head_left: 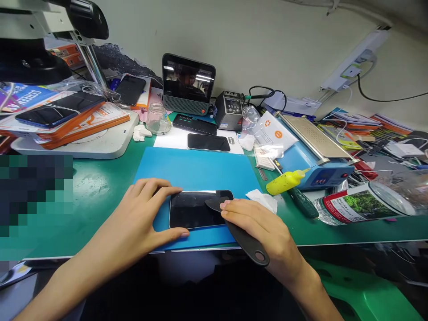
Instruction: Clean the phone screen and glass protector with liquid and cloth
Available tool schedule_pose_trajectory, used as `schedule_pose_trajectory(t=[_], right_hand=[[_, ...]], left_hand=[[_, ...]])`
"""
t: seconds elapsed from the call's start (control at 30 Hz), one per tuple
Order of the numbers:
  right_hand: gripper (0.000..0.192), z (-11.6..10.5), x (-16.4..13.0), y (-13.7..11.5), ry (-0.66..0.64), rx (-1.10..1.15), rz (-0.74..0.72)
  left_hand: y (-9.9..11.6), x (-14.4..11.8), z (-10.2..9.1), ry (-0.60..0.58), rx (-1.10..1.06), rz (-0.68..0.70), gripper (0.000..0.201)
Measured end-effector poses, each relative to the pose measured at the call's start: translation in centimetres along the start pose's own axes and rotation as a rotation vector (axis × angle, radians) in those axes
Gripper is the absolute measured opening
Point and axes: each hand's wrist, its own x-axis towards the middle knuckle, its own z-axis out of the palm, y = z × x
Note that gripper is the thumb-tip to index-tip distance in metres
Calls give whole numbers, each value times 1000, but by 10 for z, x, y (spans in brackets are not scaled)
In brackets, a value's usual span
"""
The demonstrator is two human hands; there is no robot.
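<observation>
While the left hand (143,214) pins the phone (197,209) at 9 o'clock, the right hand (257,223), closed on the spudger (242,238), should stay flat, pressing lightly.

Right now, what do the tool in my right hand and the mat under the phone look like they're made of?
Black tool: probably matte plastic, with a dull, even surface and no metallic glint. Blue mat: likely silicone or rubber, flat and non-reflective. Phone front: glossy glass, showing reflections.
</observation>
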Motion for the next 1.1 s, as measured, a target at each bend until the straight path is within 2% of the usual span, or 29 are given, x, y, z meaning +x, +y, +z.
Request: schedule_pose_trajectory(t=[0.2,0.33,0.57,0.8,0.97,1.1], right_hand=[[35,-6,1,4,-21,68,43],[41,-12,-8,7,-57,112,28],[32,-4,1,21,10,222,83],[40,0,6,3,-75,184,-65],[33,7,20,3,-57,190,-32],[34,3,17,2,-95,217,-19]], left_hand=[[2,1,-1,-7,-14,-14,68],[3,3,0,-20,-33,-36,68],[5,2,-2,-23,-40,-47,67],[6,4,-2,-42,-50,-41,69],[6,4,-2,-37,-48,-55,69],[6,4,-3,-48,-57,-61,70]])
